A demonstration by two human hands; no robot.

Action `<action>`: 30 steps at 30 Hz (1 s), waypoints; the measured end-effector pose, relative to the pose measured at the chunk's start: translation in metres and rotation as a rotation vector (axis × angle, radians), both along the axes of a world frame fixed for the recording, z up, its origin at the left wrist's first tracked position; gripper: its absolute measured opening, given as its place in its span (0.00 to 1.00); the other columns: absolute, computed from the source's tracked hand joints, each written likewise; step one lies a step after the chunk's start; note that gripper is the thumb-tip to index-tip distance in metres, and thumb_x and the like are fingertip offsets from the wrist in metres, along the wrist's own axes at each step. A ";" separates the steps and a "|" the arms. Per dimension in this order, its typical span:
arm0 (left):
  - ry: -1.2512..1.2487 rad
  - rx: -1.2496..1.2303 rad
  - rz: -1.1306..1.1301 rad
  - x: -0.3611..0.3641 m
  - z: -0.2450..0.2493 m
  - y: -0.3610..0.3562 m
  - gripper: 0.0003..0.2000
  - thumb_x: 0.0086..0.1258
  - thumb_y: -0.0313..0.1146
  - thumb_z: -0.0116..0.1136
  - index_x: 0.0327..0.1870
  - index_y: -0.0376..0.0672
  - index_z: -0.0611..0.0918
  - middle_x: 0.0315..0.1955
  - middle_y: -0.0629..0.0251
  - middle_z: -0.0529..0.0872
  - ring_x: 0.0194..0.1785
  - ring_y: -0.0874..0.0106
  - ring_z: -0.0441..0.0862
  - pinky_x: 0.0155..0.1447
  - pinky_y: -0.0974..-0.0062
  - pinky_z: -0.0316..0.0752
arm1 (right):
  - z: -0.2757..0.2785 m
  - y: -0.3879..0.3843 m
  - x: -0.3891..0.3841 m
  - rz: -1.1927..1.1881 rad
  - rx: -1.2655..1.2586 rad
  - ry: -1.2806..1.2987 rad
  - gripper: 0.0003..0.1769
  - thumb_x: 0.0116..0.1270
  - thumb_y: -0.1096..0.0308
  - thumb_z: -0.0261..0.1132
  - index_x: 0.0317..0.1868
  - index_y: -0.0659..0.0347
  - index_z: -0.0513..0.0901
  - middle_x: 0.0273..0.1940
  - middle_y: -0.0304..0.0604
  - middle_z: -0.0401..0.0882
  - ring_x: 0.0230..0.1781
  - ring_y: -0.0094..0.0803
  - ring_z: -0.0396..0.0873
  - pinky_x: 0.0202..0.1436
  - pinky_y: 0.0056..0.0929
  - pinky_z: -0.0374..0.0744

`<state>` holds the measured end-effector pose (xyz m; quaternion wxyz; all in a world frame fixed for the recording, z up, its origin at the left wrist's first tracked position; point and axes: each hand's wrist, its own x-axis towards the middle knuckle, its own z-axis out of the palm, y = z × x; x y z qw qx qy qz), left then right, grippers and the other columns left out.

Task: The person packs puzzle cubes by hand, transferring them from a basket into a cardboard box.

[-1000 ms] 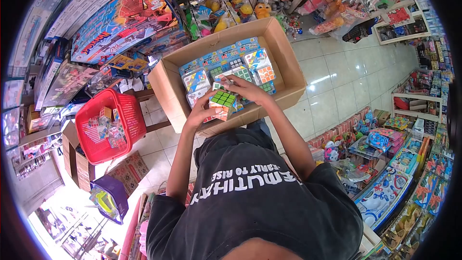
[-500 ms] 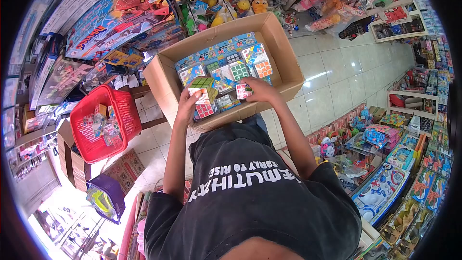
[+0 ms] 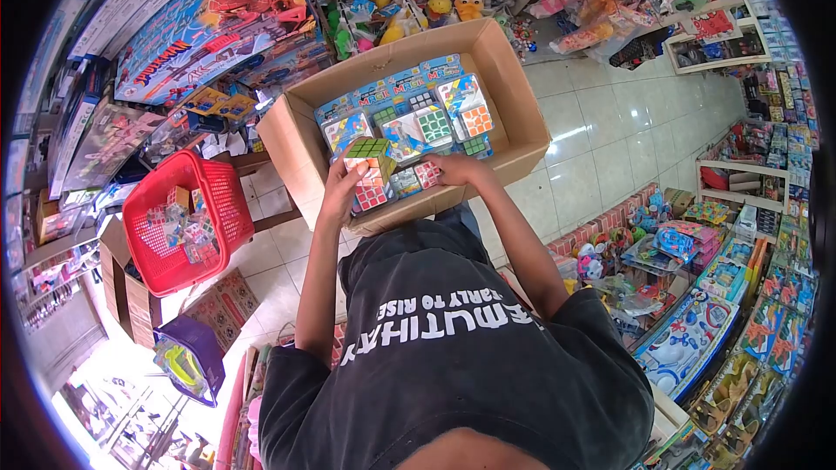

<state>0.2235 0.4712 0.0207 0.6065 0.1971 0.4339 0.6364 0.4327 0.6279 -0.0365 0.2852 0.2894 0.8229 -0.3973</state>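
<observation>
Our left hand (image 3: 338, 194) and right hand (image 3: 461, 171) over the box (image 3: 514, 104).
With the left we grasp the large cube (image 3: 372, 184), near left; with the right we pinch the small cube (image 3: 427, 174), near the packs (image 3: 402, 141).

A toy shop; packaged toys (image 3: 692, 339) line the right side; boxed toys (image 3: 209, 30) crowd the left

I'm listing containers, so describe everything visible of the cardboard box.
The cardboard box is plain brown, oblong and open on top, standing aslant in view. Packs of puzzle cubes lie inside, with bare cardboard at right. The left hand and right hand are over it; whether either touches it is unclear.
</observation>
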 end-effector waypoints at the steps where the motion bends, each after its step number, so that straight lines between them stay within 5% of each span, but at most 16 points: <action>1: -0.001 -0.016 0.012 0.001 0.000 0.000 0.30 0.63 0.38 0.60 0.63 0.33 0.64 0.51 0.59 0.77 0.54 0.71 0.75 0.58 0.70 0.69 | -0.002 0.002 0.001 -0.004 0.000 -0.002 0.37 0.53 0.64 0.66 0.65 0.46 0.62 0.48 0.56 0.77 0.49 0.48 0.76 0.51 0.41 0.73; 6: -0.002 -0.035 0.001 0.008 0.002 -0.001 0.30 0.62 0.35 0.60 0.64 0.35 0.64 0.52 0.58 0.76 0.54 0.70 0.75 0.59 0.71 0.68 | -0.009 0.005 0.014 -0.050 -0.185 0.160 0.32 0.59 0.64 0.62 0.64 0.55 0.62 0.47 0.54 0.78 0.49 0.42 0.77 0.49 0.35 0.73; 12: 0.169 -0.052 -0.074 0.013 0.018 0.018 0.31 0.61 0.35 0.62 0.64 0.38 0.65 0.51 0.60 0.77 0.55 0.70 0.75 0.58 0.71 0.69 | 0.064 0.043 0.031 -0.337 -0.181 0.421 0.22 0.68 0.59 0.55 0.61 0.55 0.67 0.43 0.43 0.78 0.46 0.28 0.76 0.43 0.25 0.73; 16: 0.363 -0.055 -0.196 0.024 0.016 0.046 0.32 0.57 0.36 0.67 0.63 0.42 0.67 0.50 0.61 0.78 0.52 0.69 0.77 0.55 0.72 0.72 | 0.126 0.027 -0.001 -0.550 -0.379 0.415 0.25 0.70 0.50 0.51 0.61 0.54 0.65 0.43 0.41 0.77 0.42 0.25 0.78 0.43 0.25 0.73; 20: 0.803 0.038 -0.296 0.034 0.010 0.062 0.34 0.55 0.36 0.68 0.64 0.41 0.66 0.54 0.60 0.74 0.53 0.70 0.75 0.58 0.73 0.69 | 0.130 0.012 -0.012 -0.548 -0.346 0.410 0.30 0.66 0.44 0.54 0.62 0.54 0.64 0.43 0.45 0.77 0.40 0.29 0.78 0.39 0.26 0.74; 22: 0.945 0.103 -0.285 0.040 0.008 0.066 0.35 0.52 0.40 0.69 0.63 0.44 0.69 0.53 0.50 0.74 0.56 0.63 0.74 0.57 0.68 0.69 | 0.103 0.013 -0.005 -0.547 -0.220 0.398 0.33 0.62 0.43 0.59 0.60 0.55 0.65 0.41 0.50 0.78 0.40 0.35 0.79 0.39 0.29 0.74; 27: 0.697 -0.004 -0.506 0.049 0.017 0.066 0.34 0.56 0.43 0.66 0.64 0.44 0.68 0.54 0.48 0.74 0.51 0.60 0.77 0.53 0.70 0.72 | 0.069 0.014 0.025 -0.434 0.137 0.437 0.33 0.54 0.47 0.65 0.56 0.56 0.67 0.42 0.57 0.77 0.45 0.49 0.77 0.45 0.40 0.73; 30: 0.849 0.005 -0.522 0.041 -0.003 0.069 0.26 0.61 0.40 0.60 0.60 0.41 0.72 0.53 0.50 0.75 0.49 0.61 0.78 0.52 0.69 0.73 | 0.077 0.013 0.039 -0.382 0.216 0.222 0.33 0.50 0.49 0.67 0.53 0.56 0.69 0.45 0.57 0.78 0.48 0.52 0.76 0.48 0.42 0.75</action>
